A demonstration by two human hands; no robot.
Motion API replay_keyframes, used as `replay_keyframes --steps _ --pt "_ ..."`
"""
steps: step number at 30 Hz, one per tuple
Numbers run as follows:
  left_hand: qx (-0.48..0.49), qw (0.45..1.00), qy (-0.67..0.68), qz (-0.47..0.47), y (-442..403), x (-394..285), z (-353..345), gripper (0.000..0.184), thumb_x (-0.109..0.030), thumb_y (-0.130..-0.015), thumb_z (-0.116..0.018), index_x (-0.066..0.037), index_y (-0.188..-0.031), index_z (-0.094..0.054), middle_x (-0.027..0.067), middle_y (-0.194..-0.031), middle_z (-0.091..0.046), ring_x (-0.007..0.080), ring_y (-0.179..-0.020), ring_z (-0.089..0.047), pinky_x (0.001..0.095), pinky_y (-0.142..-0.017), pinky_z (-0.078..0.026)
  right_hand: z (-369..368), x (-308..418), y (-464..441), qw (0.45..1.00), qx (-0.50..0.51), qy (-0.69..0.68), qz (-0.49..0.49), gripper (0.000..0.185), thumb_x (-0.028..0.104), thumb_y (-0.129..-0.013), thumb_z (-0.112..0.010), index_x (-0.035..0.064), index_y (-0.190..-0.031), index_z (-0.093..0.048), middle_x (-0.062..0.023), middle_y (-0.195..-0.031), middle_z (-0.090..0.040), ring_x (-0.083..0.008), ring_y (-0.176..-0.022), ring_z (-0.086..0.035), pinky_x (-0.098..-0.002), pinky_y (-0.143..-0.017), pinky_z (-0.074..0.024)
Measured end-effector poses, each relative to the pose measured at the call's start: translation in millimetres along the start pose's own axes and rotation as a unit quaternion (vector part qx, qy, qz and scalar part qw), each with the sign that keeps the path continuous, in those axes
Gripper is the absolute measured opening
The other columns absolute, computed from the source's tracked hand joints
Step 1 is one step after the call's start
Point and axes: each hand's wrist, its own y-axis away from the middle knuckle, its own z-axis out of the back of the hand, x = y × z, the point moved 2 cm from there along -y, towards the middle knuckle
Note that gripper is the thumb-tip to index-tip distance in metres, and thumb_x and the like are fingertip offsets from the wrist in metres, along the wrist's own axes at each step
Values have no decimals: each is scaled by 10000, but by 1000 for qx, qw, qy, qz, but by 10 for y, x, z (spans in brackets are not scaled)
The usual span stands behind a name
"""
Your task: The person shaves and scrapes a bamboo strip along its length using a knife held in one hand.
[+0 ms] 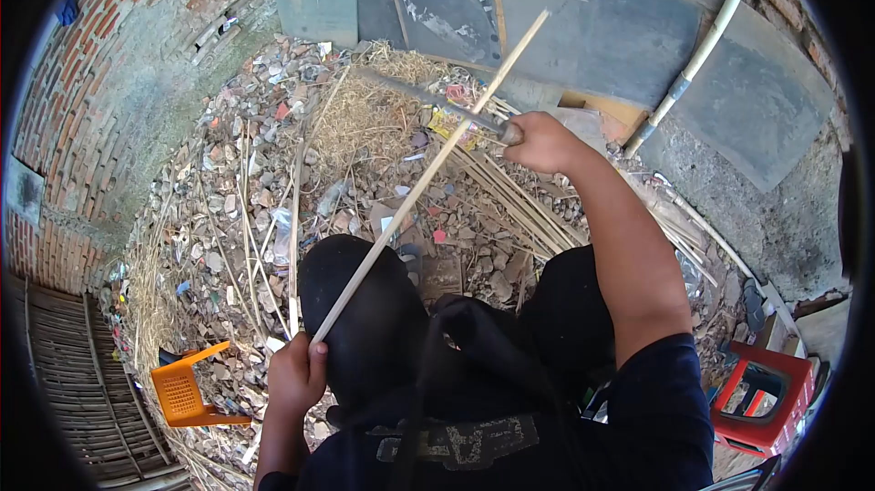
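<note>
My left hand is closed round the lower end of a long pale wooden strip, which slants up and to the right past my knee. In my right hand is the handle of a long-bladed knife. Its grey blade points to the upper left and crosses the strip near the strip's upper part; whether the two touch I cannot tell. Beneath that crossing lies a yellow wrapper on the rubble.
Several cut strips lie on the stony ground. An orange plastic chair is at lower left, a red stool at lower right. Brick wall stands left, grey panels ahead, a pale pipe upper right.
</note>
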Motion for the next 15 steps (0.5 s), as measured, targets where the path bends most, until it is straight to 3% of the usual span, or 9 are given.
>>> replay_keyframes --steps 4,7,8,11,15 --pt "-5 1000 -13 -14 -51 73 -109 370 -315 -1017 -570 -33 -794 -479 232 -611 -562 490 -595 -588 544 -520 -434 -74 357 162 984 31 126 120 271 224 -770 -720 -3 -914 -688 -180 -793 -684 -310 -763 -662 -432 -756 -523" --pt "-2 1000 -24 -3 22 174 -145 363 -319 -1013 -576 -34 -807 -487 230 -617 -572 489 -597 -593 544 -519 -437 -40 -152 -135 999 20 -39 -19 338 226 -768 -690 57 -1057 -735 -193 -900 -722 -337 -853 -707 -445 -796 -540" --pt "-7 1000 -27 -3 -17 178 -145 360 -320 -1012 -578 -35 -812 -490 229 -619 -575 488 -597 -594 544 -518 -437 -113 -498 -314 993 -57 -87 -63 392 239 -766 -691 -1 -1076 -716 -209 -890 -718 -317 -882 -715 -427 -816 -540" --pt "-10 998 -58 -20 -13 104 -31 359 -326 -1010 -583 -36 -819 -497 224 -618 -581 486 -593 -597 547 -521 -441 41 -497 -154 989 -74 -97 -87 423 245 -776 -689 -47 -1081 -696 -230 -913 -720 -320 -914 -716 -425 -843 -538" --pt "4 1000 -16 -9 -2 125 -76 359 -331 -1020 -572 -34 -829 -508 225 -606 -574 483 -586 -600 538 -520 -447 210 -68 129 1000 -10 22 7 328 217 -765 -687 81 -1060 -735 -171 -902 -724 -339 -897 -699 -439 -846 -538"
